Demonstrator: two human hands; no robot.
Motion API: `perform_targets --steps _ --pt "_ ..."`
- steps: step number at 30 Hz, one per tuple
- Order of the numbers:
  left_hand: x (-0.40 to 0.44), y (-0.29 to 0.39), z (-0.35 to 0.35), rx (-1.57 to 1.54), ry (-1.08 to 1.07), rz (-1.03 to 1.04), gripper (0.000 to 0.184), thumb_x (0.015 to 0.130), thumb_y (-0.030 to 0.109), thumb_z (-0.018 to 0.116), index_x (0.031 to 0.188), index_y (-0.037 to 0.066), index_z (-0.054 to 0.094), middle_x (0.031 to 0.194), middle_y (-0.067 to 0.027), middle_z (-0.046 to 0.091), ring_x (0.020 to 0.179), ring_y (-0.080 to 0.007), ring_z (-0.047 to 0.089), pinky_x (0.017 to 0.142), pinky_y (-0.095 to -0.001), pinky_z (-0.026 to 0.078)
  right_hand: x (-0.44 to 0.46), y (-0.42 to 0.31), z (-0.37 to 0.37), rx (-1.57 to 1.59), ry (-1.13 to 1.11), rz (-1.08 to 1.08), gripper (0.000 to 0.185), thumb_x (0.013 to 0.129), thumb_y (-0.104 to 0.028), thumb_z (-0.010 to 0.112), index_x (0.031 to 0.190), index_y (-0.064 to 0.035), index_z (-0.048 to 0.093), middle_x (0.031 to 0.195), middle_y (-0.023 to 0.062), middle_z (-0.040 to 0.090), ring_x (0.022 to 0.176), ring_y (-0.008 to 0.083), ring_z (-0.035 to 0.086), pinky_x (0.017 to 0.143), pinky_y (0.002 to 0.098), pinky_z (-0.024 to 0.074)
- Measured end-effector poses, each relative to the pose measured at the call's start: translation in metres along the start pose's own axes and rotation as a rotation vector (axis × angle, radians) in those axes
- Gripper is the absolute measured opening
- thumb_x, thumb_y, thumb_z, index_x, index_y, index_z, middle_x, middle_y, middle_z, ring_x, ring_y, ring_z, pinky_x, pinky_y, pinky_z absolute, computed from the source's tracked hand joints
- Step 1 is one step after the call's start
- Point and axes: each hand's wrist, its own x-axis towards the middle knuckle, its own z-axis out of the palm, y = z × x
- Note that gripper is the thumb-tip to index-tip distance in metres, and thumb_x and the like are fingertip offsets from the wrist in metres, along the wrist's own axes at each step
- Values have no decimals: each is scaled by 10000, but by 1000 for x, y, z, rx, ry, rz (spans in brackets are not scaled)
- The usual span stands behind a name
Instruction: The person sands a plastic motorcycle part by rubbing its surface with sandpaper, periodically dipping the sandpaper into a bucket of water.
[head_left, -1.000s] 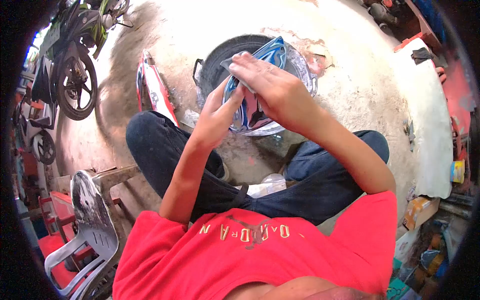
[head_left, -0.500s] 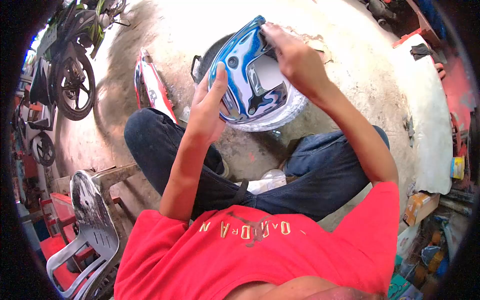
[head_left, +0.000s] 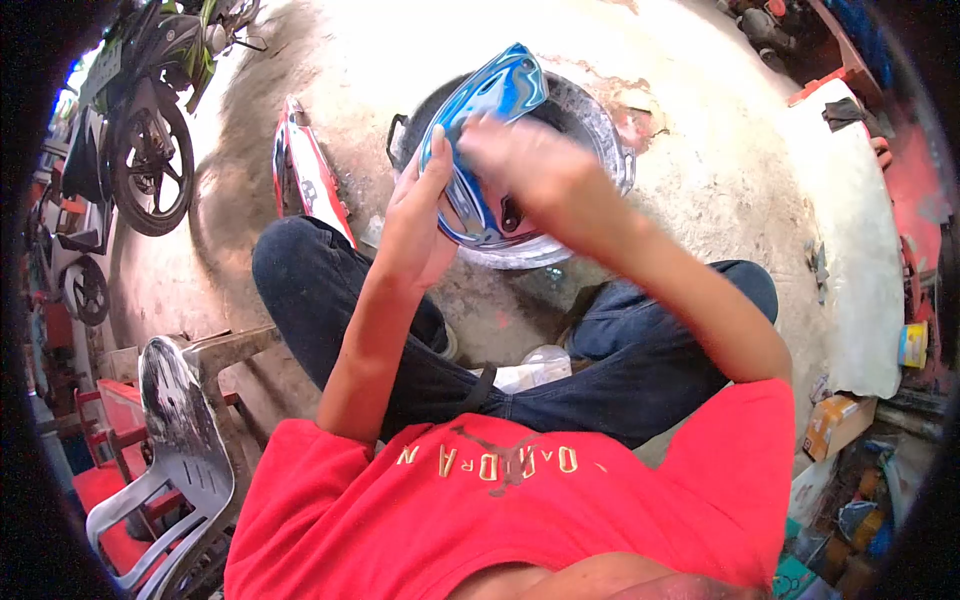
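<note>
A glossy blue, white and silver motorcycle fairing panel (head_left: 522, 85) is tilted over a round dark basin (head_left: 606, 125) on the floor. My left hand (head_left: 418, 215) is closed on the panel's lower left edge, thumb on top. My right hand (head_left: 540, 180) lies over the middle of the panel, its fingers smeared by motion and pointing left. Whether those fingers hold anything is hidden by the blur. Part of the panel's lower half is covered by the right hand.
A red and white fairing panel (head_left: 310, 180) lies on the floor to the left. A grey plastic chair (head_left: 185, 430) stands at lower left, and a motorcycle (head_left: 150, 165) at upper left. Along the right are a pale sheet (head_left: 865, 270) and a cardboard box (head_left: 838, 425).
My right hand has swept from the panel's upper right end down and left across its middle. The panel has shifted and turned slightly, baring more of the basin. My left hand keeps its grip.
</note>
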Motion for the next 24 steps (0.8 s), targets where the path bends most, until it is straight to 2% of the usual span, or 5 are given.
perform_targets --steps 3,9,13,15,24 --pt "-3 2 25 17 96 10 449 1081 305 431 1400 -11 451 1321 -118 590 1183 -185 608 1005 -359 512 9 42 -15 -49 -43 471 479 852 40 542 1325 -23 583 1335 194 608 1245 310 595 1053 394 483" --pt "-1 0 6 1 51 -24 450 1082 288 435 1423 -5 435 1328 -113 582 1192 -187 598 1013 -366 501 2 1 1 -48 -4 58 501 843 41 529 1334 -44 583 1344 163 615 1248 284 600 1050 396 486" --pt "1 -1 20 19 167 9 439 1072 300 468 1392 -1 460 1288 -99 603 1134 -186 627 975 -364 519 5 82 -23 -77 -222 700 358 895 -75 524 1235 -71 637 1084 218 694 975 370 683 830 446 550" --pt "8 -3 8 -1 165 47 434 1065 312 486 1387 23 460 1272 -92 612 1132 -186 627 980 -356 512 -19 127 -13 -21 -133 782 303 980 -241 528 1154 -37 670 993 221 708 928 385 681 793 445 516" --pt "41 -26 -49 117 458 119 508 1062 377 476 1447 53 405 1346 -91 552 1203 -206 555 1065 -372 424 -115 175 95 -23 -707 843 372 969 -342 541 1103 -42 714 1094 233 690 1020 411 661 923 475 507"
